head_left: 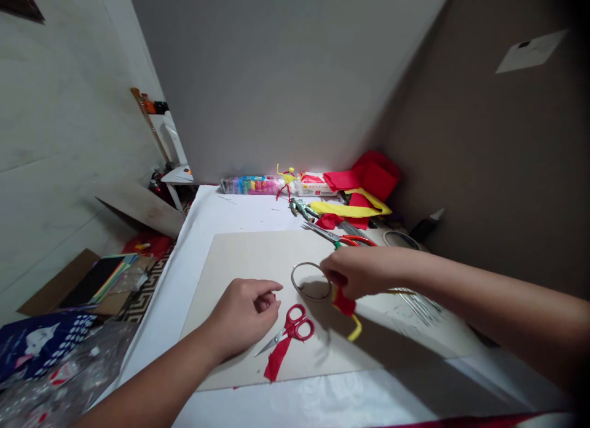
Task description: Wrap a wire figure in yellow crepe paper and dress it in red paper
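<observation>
My right hand [357,271] is closed over the board, palm down. A red-and-yellow cloth piece [343,302] hangs below its fingers, with a bent yellow end sticking out; the hand hides the rest. Close by its fingertips is a thin ring [294,283], perhaps a roll of tape or wire. On the left, my left hand [244,314] rests on the board with curled fingers. A tiny bit of red shows between its thumb and index finger. Red-handled scissors [295,320] lie beside that hand, on a red cloth strip [277,360].
A beige board [239,256] covers much of the white table. Behind it lie larger scissors [336,236], pliers [302,208], red cloth [373,173], a yellow strip [345,210], a pack of colours [251,185] and a small yellow-and-red figure [287,178]. Metal rods [421,308] sit right.
</observation>
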`<state>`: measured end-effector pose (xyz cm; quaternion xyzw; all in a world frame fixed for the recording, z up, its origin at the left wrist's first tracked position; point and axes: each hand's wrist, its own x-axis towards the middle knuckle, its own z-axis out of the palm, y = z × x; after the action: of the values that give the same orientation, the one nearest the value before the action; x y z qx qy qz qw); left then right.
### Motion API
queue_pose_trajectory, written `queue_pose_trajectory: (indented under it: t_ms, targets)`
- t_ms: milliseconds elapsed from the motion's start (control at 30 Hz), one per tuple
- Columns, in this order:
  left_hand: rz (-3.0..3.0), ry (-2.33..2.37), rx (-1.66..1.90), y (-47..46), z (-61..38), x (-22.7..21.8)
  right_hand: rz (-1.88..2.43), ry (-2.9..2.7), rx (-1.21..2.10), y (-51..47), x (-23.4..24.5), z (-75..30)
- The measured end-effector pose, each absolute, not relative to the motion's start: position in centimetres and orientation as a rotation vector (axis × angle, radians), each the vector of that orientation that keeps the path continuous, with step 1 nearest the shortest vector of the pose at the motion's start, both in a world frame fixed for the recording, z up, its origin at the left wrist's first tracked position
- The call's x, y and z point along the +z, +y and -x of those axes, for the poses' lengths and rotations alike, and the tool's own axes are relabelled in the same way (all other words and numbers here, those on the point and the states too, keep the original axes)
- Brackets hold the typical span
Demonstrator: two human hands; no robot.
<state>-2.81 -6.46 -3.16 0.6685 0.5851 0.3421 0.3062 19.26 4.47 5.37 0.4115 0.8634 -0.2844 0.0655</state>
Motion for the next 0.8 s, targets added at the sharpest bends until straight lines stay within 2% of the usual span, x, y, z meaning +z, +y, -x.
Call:
queue_pose_trajectory:
  t_ms: [200, 400, 567, 800]
  targets:
    - [-1.807, 1.435, 0.962, -6.9, 2.1, -2.2, -1.441, 2.928, -1.484, 3.6, 3.9, -17.3]
    - [-1.973, 1.571, 0.931, -7.2, 1.9, -2.0, -1.531, 2.926, -1.988, 0.3, 0.5, -13.0]
    - [-1.959, 1.627, 0.973, -7.4, 2.4, -1.6, -1.572, 2.923, -2.164, -1.2, 0.0, -11.2]
    - [-1.759, 1.566, 1.055, -8.1, 1.8, -1.1, -1.645, 3.029, -2.203, -2.3, 0.3, -10.5]
